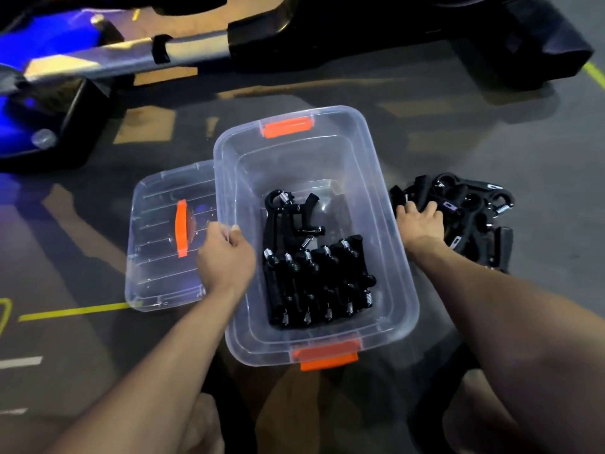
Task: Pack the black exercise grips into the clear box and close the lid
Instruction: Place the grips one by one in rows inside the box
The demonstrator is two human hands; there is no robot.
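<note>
The clear box [386, 204] with orange latches stands open on the floor in front of me. Several black exercise grips [314, 280] lie in it, a neat row near me and one loose grip [291, 214] behind. My left hand [226, 257] grips the box's left rim. A pile of more black grips [471, 211] lies on the floor to the right of the box. My right hand [417, 221] reaches into that pile, with its fingers curled round one grip. The clear lid [157, 257] with an orange handle lies flat to the left of the box.
A blue and black machine [39, 103] with a metal bar [124, 59] stands at the back left. Dark equipment [425, 31] runs across the back. Yellow lines [72, 311] mark the grey floor. My knees show at the bottom edge.
</note>
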